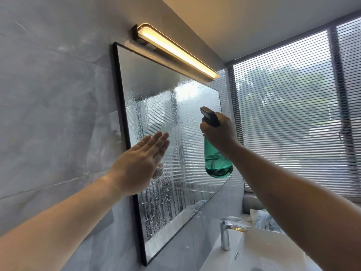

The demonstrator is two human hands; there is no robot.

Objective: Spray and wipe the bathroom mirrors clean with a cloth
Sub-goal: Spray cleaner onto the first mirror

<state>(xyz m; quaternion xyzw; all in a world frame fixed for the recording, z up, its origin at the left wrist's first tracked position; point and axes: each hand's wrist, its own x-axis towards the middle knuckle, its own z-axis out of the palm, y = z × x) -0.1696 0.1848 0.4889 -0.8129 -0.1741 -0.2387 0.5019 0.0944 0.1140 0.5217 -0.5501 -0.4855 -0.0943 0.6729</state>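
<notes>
L hand [140, 163] presses cloth [158, 170] on wet mirror [185, 122]; R hand [220, 132] grips bottle [216, 163].

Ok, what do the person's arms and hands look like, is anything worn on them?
Nothing is worn. The left hand and right hand have no gloves, and no ring, watch or bracelet shows on the sides in view. The left forearm and right forearm are uncovered as far as the picture reaches; no sleeve comes into view.

Left grip [136, 163] reaches forward, flat and straight; right grip [220, 132] is raised, apparently clenched tight.
</notes>
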